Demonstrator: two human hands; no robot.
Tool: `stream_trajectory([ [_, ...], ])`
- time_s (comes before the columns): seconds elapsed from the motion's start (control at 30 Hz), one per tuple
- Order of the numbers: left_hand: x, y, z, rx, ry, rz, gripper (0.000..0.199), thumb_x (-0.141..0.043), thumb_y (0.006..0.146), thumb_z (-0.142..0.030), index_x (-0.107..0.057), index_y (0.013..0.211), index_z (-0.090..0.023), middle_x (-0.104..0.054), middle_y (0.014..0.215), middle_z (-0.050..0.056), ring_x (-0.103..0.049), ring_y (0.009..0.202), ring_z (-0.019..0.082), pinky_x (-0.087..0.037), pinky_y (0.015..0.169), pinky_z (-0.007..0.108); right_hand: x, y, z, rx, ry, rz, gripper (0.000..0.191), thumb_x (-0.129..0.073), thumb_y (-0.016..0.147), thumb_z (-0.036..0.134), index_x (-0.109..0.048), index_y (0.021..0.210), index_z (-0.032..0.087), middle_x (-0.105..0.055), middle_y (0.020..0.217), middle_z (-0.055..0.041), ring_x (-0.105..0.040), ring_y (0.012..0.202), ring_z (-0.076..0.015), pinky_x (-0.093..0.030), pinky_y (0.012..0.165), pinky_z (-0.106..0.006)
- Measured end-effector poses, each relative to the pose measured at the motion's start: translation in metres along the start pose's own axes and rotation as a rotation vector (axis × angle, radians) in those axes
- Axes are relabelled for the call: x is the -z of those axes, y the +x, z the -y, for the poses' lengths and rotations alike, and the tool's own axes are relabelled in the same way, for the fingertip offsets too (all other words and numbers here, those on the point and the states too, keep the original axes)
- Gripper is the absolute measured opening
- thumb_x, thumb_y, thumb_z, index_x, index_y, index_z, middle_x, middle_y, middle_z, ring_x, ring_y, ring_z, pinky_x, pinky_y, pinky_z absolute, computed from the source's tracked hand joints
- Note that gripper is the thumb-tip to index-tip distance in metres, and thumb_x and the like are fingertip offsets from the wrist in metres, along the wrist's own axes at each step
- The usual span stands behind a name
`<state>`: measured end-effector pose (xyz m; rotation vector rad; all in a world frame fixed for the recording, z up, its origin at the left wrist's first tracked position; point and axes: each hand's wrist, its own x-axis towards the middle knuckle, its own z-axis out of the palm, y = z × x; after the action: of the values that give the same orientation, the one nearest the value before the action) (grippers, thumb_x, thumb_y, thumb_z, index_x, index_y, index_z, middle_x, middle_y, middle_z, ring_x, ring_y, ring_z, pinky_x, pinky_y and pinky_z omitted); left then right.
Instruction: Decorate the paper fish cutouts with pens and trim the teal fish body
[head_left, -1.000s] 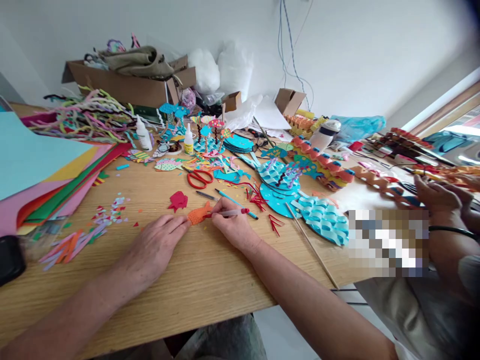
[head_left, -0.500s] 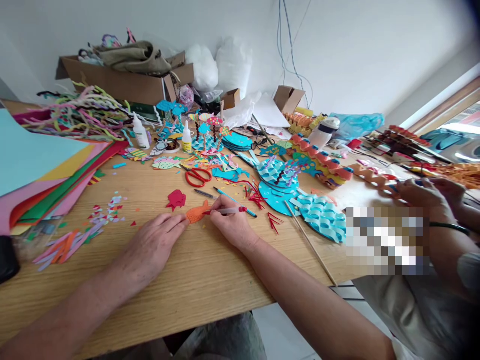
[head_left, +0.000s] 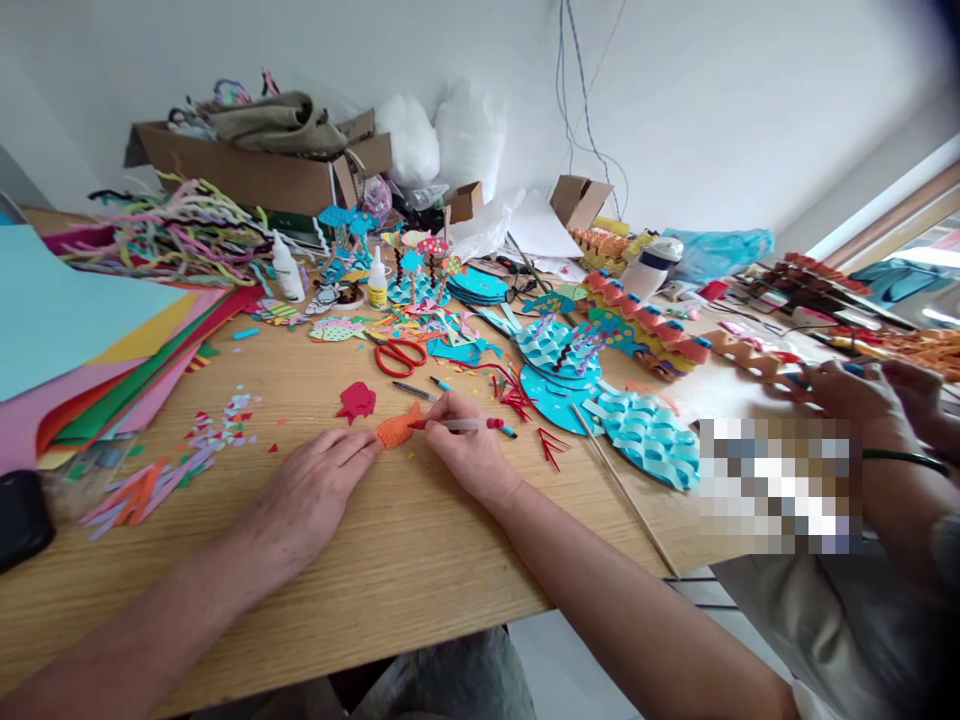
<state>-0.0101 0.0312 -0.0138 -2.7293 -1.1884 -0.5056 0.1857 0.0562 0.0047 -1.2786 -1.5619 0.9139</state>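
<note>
Orange paper fish (head_left: pixel 394 431): on table (head_left: pixel 420 560), between the hands, in from near edge.
Left hand (head_left: pixel 319 480): flat, fingers extended side by side, touching fish.
Right hand (head_left: pixel 469 452): fingers clamped on red pen (head_left: pixel 474 425), tip at tail.
Near edge: wood stretches toward both hands.

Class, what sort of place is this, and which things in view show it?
Probably a craft workroom: a wooden table bears coloured sheets, red-handled scissors and, between the person's hands, an orange fish-shaped cut-out.

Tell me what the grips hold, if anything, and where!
The right grip holds a red felt-tip pen near its writing tip. The left grip grasps nothing, resting at the edge of the orange fish cutout.
</note>
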Motion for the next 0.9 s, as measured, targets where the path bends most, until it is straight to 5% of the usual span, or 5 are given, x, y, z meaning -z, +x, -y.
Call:
stream_trajectory([
  [0.9,0.002,0.001,-0.002,0.028,-0.014,0.040,0.048,-0.030,0.078,0.003,-0.059,0.114,-0.011,-0.062,0.113,0.010,-0.052,0.102,0.023,-0.047,0.089,0.040,-0.011,0.002,-0.008,0.092,-0.081,0.083,0.005,-0.048,0.070,0.014,-0.051,0.070,0.018,-0.053,0.062,0.0031,-0.045,0.052,-0.0091,-0.035,0.049,-0.021],
])
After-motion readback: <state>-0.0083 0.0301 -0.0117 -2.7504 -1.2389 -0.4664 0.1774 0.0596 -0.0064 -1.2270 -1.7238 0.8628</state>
